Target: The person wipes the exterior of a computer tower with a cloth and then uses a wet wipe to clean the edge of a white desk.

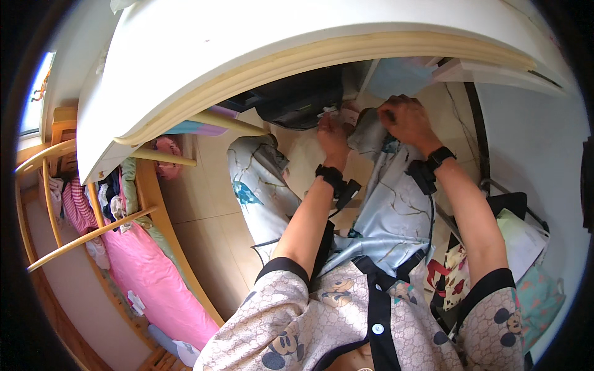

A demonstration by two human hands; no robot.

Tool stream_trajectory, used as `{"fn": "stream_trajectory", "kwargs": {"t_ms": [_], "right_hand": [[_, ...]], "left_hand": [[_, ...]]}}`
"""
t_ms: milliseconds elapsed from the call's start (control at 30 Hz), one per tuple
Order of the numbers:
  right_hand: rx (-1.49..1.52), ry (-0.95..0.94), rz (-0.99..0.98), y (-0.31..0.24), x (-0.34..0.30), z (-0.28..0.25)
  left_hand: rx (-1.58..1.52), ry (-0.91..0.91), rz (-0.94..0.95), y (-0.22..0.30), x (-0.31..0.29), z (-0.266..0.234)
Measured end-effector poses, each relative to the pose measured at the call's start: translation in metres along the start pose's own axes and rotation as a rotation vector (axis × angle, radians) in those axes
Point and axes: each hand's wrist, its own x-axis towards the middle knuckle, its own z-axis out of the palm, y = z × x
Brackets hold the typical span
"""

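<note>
White scrap [327, 112] — at the left hand's [334, 137] fingertips, below the table's [309, 49] near edge, by the black bag [303, 96]. Left pinch likely, unconfirmed; right hand [409, 122] curled, grip cannot be told. Risk: slack pinch drops scrap to floor [207, 201]. Long axis roughly left to right — pointing end unreadable.

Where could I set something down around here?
Bare: most of the visible white desktop, and the floor between bed and left trouser leg. Crowded: around the left hand, right hand and black bag; also far right, with patterned cloth and papers.
</note>
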Motion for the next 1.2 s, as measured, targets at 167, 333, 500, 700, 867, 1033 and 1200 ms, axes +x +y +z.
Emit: {"fn": "stream_trajectory", "kwargs": {"t_ms": [167, 333, 500, 700, 867, 1033, 1200], "right_hand": [[-0.035, 0.016, 0.010, 0.002, -0.002, 0.001], [-0.086, -0.063, 0.046, 0.004, -0.003, -0.007], [-0.081, -0.088, 0.010, -0.010, 0.007, -0.004], [-0.124, -0.048, -0.047, -0.004, 0.002, 0.001], [-0.034, -0.053, -0.006, 0.000, 0.001, 0.001], [-0.102, -0.029, -0.036, 0.004, -0.001, -0.001], [-0.082, -0.067, 0.005, 0.001, 0.003, 0.001]], "left_hand": [[0.101, -0.002, -0.003, 0.012, -0.005, 0.011], [-0.072, -0.249, -0.113, 0.003, 0.006, 0.009], [-0.027, -0.398, -0.225, -0.032, -0.017, 0.026], [0.572, -0.410, 0.425, -0.032, 0.001, -0.038], [0.248, -0.546, -0.042, 0.023, 0.013, -0.082], [0.972, -0.404, 0.029, 0.012, 0.030, -0.112], [0.529, -0.352, 0.009, -0.046, 0.055, -0.125]]}}
